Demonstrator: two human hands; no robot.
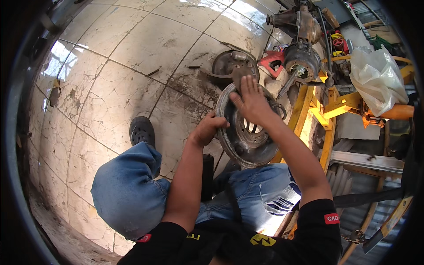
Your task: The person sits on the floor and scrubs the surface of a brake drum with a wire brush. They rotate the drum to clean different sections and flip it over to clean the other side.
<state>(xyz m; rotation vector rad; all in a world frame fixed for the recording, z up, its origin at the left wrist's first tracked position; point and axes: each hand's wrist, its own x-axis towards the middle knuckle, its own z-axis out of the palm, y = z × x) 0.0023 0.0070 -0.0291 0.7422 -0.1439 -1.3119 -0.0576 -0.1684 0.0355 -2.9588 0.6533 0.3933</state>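
A round, dark metal brake drum [249, 155] stands tilted above my lap, with its central hole and small holes around it in view. My left hand [207, 128] is closed on its left rim, thumb over the near face. At the upper rim lies my right hand [253, 102], its fingers nearly straight and its thumb apart. Under those fingers is a flat brown piece that looks like sandpaper [241, 76], pressed against the rim. How far it reaches under the palm is hidden.
Beyond the drum, a round brake assembly [219, 66] lies on the stained tile floor [119, 84]. To the right are a red stand [273, 61], a greasy axle housing [304, 57], a yellow metal frame [300, 110] and a clear plastic bag [377, 79].
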